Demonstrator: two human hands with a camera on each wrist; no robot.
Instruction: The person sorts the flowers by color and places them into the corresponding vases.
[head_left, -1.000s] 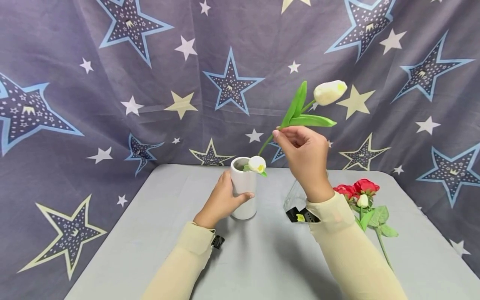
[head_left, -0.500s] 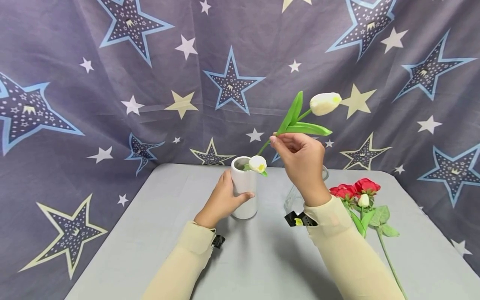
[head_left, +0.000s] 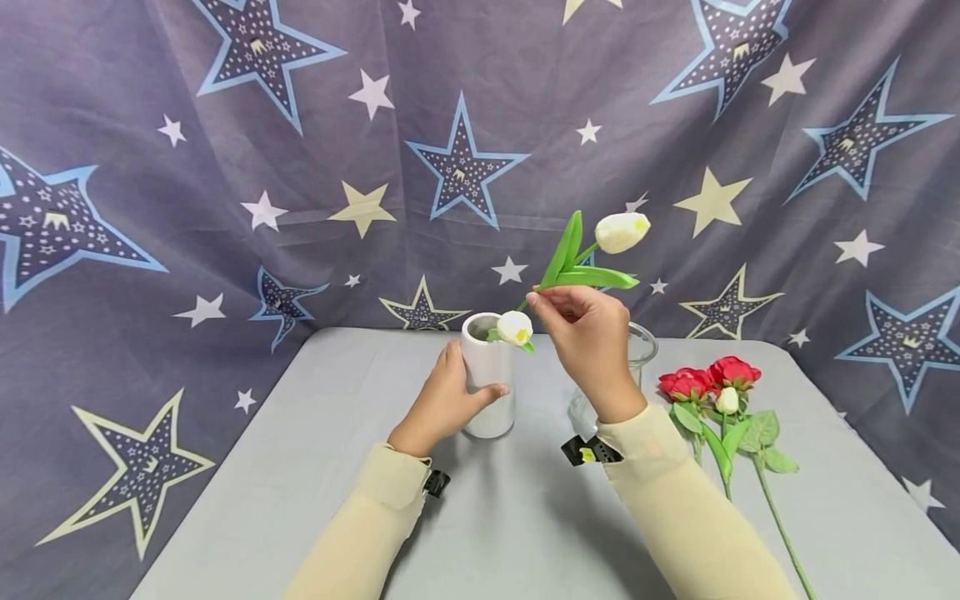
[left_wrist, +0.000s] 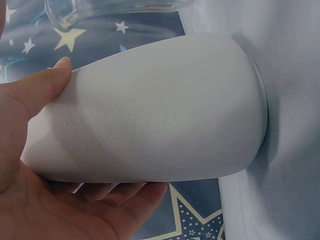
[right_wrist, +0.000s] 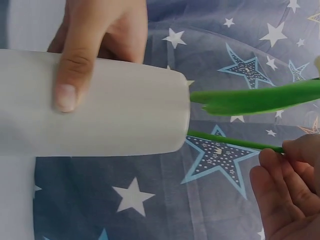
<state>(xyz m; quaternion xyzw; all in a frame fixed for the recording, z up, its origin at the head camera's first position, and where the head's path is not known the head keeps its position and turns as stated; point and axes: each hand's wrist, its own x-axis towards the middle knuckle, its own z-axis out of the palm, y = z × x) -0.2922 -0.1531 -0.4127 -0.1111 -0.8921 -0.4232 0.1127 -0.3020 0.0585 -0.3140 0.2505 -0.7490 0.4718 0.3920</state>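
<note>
A white vase (head_left: 489, 392) stands upright on the table, and my left hand (head_left: 447, 393) grips its side, thumb across the front. One white tulip (head_left: 515, 328) is in the vase, its bloom leaning over the right of the rim. Above and right of the rim, my right hand (head_left: 588, 343) pinches the green stem (right_wrist: 235, 141) of a second white tulip (head_left: 622, 232) between thumb and fingertips. In the right wrist view that stem's lower end passes behind the vase's rim, so its tip is hidden. The second tulip's bloom tilts to the upper right.
A clear glass vase (head_left: 642, 343) stands behind my right hand, partly hidden by it. To its right lie red roses (head_left: 687, 384) and a white tulip bud (head_left: 727, 401) with long green stems on the grey table (head_left: 315, 467). A star-patterned cloth (head_left: 315, 167) hangs behind.
My right hand has come down and left with the second tulip, its stem sinking lower at the white vase's mouth. More of the glass vase shows. My left hand has stayed still.
</note>
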